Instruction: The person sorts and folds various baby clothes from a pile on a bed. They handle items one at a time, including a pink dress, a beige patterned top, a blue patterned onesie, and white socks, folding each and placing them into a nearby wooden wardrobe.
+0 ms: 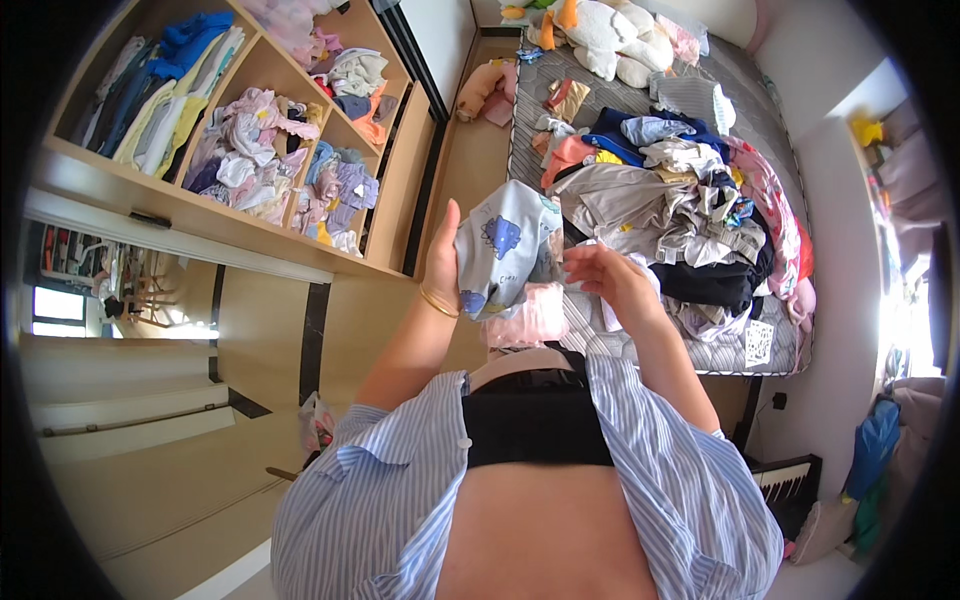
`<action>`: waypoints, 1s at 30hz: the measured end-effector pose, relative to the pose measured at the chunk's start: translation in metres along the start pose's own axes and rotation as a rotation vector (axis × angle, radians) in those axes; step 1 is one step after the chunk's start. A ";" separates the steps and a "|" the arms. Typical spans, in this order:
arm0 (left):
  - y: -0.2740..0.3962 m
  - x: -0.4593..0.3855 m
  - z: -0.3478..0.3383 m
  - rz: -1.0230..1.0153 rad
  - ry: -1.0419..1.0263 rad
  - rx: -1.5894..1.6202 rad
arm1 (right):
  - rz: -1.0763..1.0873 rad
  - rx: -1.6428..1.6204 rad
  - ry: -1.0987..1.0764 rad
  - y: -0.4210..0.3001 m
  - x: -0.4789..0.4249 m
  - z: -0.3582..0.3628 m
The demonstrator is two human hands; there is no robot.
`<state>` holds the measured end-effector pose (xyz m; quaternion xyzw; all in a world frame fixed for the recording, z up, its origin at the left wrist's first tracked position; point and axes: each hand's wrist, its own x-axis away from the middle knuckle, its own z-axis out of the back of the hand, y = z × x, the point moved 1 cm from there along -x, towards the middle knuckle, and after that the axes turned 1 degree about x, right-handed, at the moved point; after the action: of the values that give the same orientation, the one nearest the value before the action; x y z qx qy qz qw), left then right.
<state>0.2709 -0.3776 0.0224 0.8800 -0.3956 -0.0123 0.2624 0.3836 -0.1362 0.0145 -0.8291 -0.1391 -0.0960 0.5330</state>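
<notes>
My left hand [444,259], with a gold bangle at the wrist, grips the left side of a folded light grey-blue garment [499,244] printed with blue dinosaurs and small lettering. The cloth hangs in front of my body, over the near left edge of the bed. On its other side, my right hand [616,283] has its fingers apart and slightly curled, close to the garment's right edge. Whether the fingertips touch the cloth is hard to tell. A pale pink ruffled garment [534,313] lies just below the dinosaur cloth, partly covered by it.
A large heap of mixed clothes [660,202] covers much of the grey mattress [592,330]. White plush toys [611,37] lie at its far end. To the left stands a wooden wardrobe [247,240] with clothes in its compartments. A plastic bag [316,420] rests on the floor.
</notes>
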 end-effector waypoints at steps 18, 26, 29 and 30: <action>0.016 0.022 -0.039 -0.166 -0.106 -0.363 | 0.256 -0.129 0.009 -0.014 -0.054 -0.035; 0.011 0.023 -0.012 -0.121 0.001 -0.471 | 0.187 -0.515 0.025 -0.018 -0.054 -0.039; 0.014 0.023 0.002 -0.152 0.015 -0.507 | 0.168 -0.586 0.039 -0.010 -0.057 -0.011; 0.013 0.022 0.000 -0.156 0.045 -0.507 | 0.163 -0.571 0.044 -0.011 -0.057 -0.006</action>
<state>0.2771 -0.4003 0.0324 0.8141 -0.3051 -0.1117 0.4813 0.3263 -0.1451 0.0090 -0.9517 -0.0278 -0.1060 0.2869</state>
